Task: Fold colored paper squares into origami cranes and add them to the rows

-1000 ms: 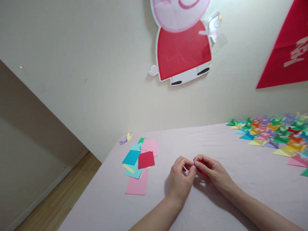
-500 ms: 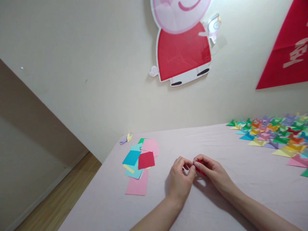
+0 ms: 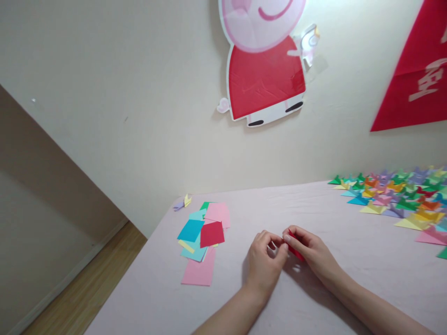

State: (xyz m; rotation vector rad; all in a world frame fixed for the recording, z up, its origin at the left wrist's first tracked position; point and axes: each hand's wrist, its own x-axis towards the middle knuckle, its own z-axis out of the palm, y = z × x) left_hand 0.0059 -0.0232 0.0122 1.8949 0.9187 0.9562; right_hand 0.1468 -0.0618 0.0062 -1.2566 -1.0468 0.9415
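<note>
A small piece of folded red paper (image 3: 296, 249) is held between my two hands above the cloth. My right hand (image 3: 307, 246) pinches it between thumb and fingers, covering much of it. My left hand (image 3: 267, 258) meets it from the other side, thumb and forefinger pinched at its left tip. The exact shape of the fold is hidden by the fingers. To the left of my hands lies a loose pile of paper squares, with a red square (image 3: 212, 234), a blue square (image 3: 190, 231) and pink sheets (image 3: 198, 272) among them.
Rows of folded paper cranes (image 3: 398, 195) in many colours stand at the right back of the cloth-covered table (image 3: 146, 298). A yellow and purple folded piece (image 3: 183, 202) lies at the far left corner. Behind, a pig cutout (image 3: 267, 79) and a red banner (image 3: 412, 79) hang on the wall.
Both hands have shifted slightly to the right with the red paper, and a bit more of it shows beneath my right fingers. The pile and the cranes stay as they were.
</note>
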